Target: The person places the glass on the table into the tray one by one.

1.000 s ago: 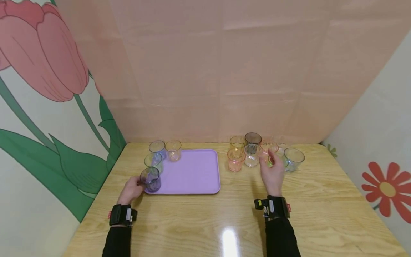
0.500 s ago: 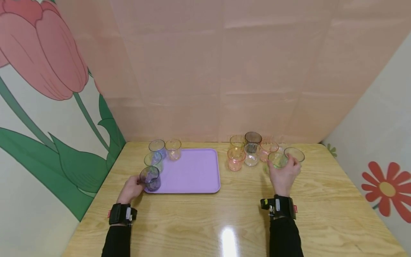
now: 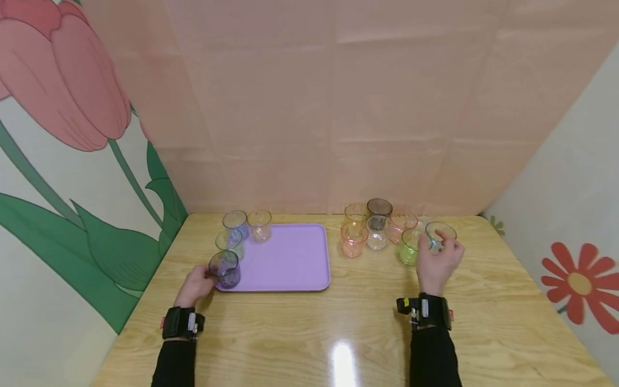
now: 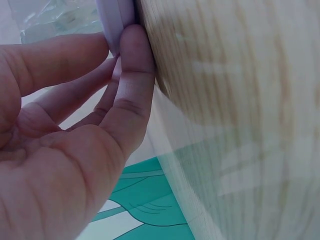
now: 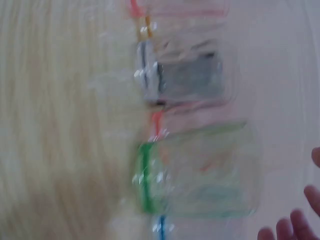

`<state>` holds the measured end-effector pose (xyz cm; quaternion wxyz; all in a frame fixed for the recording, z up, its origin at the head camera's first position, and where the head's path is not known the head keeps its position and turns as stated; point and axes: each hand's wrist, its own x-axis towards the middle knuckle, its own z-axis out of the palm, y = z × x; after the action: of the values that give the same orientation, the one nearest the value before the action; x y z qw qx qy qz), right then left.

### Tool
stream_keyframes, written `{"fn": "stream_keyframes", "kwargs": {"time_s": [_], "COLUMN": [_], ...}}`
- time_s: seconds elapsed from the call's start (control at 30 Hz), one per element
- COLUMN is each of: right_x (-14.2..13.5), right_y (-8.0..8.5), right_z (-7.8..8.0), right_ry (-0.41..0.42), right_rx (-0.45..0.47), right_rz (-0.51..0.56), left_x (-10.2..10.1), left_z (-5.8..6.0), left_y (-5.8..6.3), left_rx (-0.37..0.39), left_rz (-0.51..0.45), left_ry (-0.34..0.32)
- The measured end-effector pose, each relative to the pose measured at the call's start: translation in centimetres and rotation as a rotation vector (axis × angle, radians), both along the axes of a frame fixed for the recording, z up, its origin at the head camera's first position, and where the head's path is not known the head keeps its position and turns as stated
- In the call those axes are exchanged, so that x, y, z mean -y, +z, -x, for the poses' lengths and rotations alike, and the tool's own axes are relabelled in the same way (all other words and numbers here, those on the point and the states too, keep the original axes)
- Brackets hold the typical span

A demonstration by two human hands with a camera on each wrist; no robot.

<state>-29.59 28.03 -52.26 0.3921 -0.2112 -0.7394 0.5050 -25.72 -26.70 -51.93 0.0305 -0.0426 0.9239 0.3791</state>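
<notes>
At its near left corner, my left hand (image 3: 195, 285) pinches the edge of a purple tray (image 3: 285, 263). The left wrist view shows thumb and fingertips on either side of the tray rim (image 4: 114, 22). A purple glass (image 3: 225, 270) stands on that corner, beside the hand. My right hand (image 3: 437, 266) is by the right-hand group of glasses, its loosely bent fingers over a bluish glass (image 3: 447, 233). Left of it stands a green glass (image 3: 408, 253). In the blurred right wrist view, the fingertips (image 5: 299, 225) are apart from the green glass (image 5: 200, 172).
A pale green glass (image 3: 231, 243), a blue glass (image 3: 236, 221) and a pale amber glass (image 3: 260, 228) stand along the tray's left and back. An orange-pink glass (image 3: 353, 243), a clear glass (image 3: 378, 236), a dark glass (image 3: 379, 205) and others stand right of the tray.
My right hand has moved right, from in front of the pink and green glasses to the bluish glass, uncovering the green one. My left hand stays at the tray corner.
</notes>
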Motion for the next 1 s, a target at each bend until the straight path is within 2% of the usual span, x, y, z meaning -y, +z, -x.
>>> {"fn": "stream_keyframes", "kwargs": {"time_s": [0.1,0.2,0.43,0.53,0.63,0.73,1.0], "right_x": [1.0,1.5,-0.8,-2.2,-3.5,-4.6,-6.7], "right_y": [0.2,0.3,-0.6,-1.3,-1.9,-2.2,-2.5], "right_z": [0.4,0.5,0.5,1.0,1.3,1.6,3.5], "right_ry": [0.055,0.069,-0.047,-0.051,-0.034,-0.006,0.108], "right_rx": [-0.083,-0.082,-0.052,-0.011,0.068,0.142,0.275], "right_rz": [-0.102,-0.132,-0.026,0.069,0.170,0.220,0.172], "left_x": [0.0,-0.1,-0.2,-0.1,0.0,-0.1,0.0], "left_z": [0.0,0.1,0.2,0.2,0.2,0.3,0.4], "left_y": [0.1,0.0,-0.2,-0.1,-0.1,0.0,-0.1], "left_rx": [0.003,0.012,0.020,0.021,0.024,0.037,0.042], "left_rz": [-0.003,-0.014,-0.010,-0.014,-0.010,-0.010,0.003], "left_ry": [0.003,-0.002,-0.001,0.005,0.010,0.020,0.028]}}
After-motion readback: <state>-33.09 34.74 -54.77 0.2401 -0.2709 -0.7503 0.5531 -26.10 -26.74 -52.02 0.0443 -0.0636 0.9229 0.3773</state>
